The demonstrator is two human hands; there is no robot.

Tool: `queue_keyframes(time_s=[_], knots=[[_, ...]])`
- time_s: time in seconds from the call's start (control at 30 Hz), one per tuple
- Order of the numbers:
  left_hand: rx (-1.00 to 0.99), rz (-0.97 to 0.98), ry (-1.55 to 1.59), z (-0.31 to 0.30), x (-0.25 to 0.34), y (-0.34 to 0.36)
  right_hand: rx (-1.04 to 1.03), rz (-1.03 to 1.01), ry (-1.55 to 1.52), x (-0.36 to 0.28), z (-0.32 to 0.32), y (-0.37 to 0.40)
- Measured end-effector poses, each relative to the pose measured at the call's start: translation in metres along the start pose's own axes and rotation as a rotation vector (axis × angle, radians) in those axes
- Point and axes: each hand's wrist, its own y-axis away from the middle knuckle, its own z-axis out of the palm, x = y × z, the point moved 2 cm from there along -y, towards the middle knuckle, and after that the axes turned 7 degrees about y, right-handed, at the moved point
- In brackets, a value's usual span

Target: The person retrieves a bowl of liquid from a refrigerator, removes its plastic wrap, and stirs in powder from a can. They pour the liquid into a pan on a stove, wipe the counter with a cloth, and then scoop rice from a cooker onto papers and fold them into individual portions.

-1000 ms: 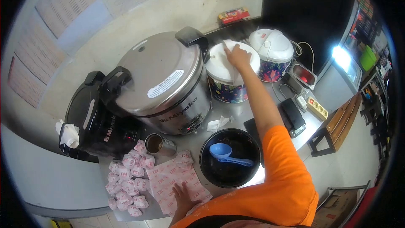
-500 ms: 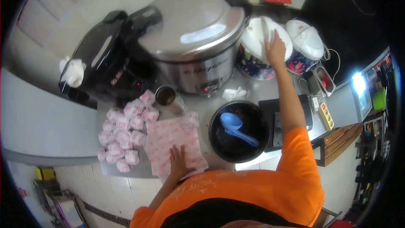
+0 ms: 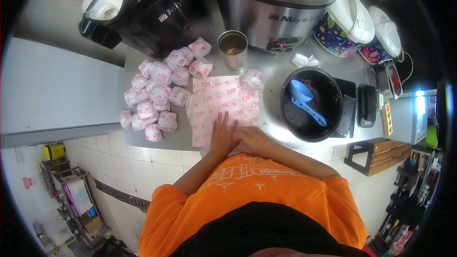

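My left hand (image 3: 223, 135) lies flat with fingers apart on a stack of white wrapping paper (image 3: 214, 107) printed in red. Against it, at the paper's near right edge, is my right hand (image 3: 257, 142). Its fingers are bent together and their tips are hidden, so what they hold, if anything, does not show. A wrapped bundle (image 3: 252, 79) rests at the paper's far right corner. Left of the paper lies a heap of similar wrapped bundles (image 3: 161, 74). Just beyond the paper stands a metal cup (image 3: 234, 57) with some brownish contents.
A black pot (image 3: 310, 131) holding a blue scoop (image 3: 308, 107) stands at right. Behind are a steel rice cooker (image 3: 290, 24), a black cooker (image 3: 166, 14) and two flower-patterned cookers with white lids (image 3: 352, 16). A crumpled tissue (image 3: 305, 61) and a power strip (image 3: 387, 120) are also on the counter.
My right hand has come back from the white lid of the flower-patterned cooker to beside my left hand. My left hand stays on the paper. The view has tilted downward.
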Motion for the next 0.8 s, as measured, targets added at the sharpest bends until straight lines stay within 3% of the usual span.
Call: queue_keyframes(time_s=[0.03, 0.1, 0.13, 0.23, 0.57, 0.63, 0.7, 0.77, 0.8], knots=[[-0.009, 0.01, 0.002, -0.003, -0.009, 0.009, 0.007, 0.011, -0.005, 0.005, 0.018, 0.001], [-0.175, 0.082, 0.113, -0.006, -0.032, 0.039, 0.176, 0.049, 0.517, 0.015, 0.04, 0.014], [-0.189, 0.092, 0.118, -0.011, -0.045, 0.051, 0.067, 0.077, 0.518, 0.019, 0.044, 0.015], [-0.317, 0.156, 0.161, -0.022, -0.068, 0.071, 0.077, 0.071, 0.451, 0.011, 0.036, 0.017], [-0.218, 0.395, 0.001, -0.052, -0.096, 0.04, 0.483, 0.13, 0.572, -0.003, 0.055, 0.008], [-0.202, 0.416, 0.002, -0.052, -0.097, 0.047, 0.394, 0.264, 0.501, -0.009, 0.055, 0.007], [-0.26, 0.431, 0.029, -0.044, -0.106, 0.057, 0.394, 0.262, 0.506, -0.02, 0.065, 0.014], [-0.198, 0.515, 0.11, -0.054, -0.108, 0.061, 0.392, 0.261, 0.506, -0.038, 0.074, 0.017], [-0.328, 0.357, 0.254, -0.056, -0.112, 0.062, 0.358, 0.486, 0.223, -0.041, 0.077, 0.019]])
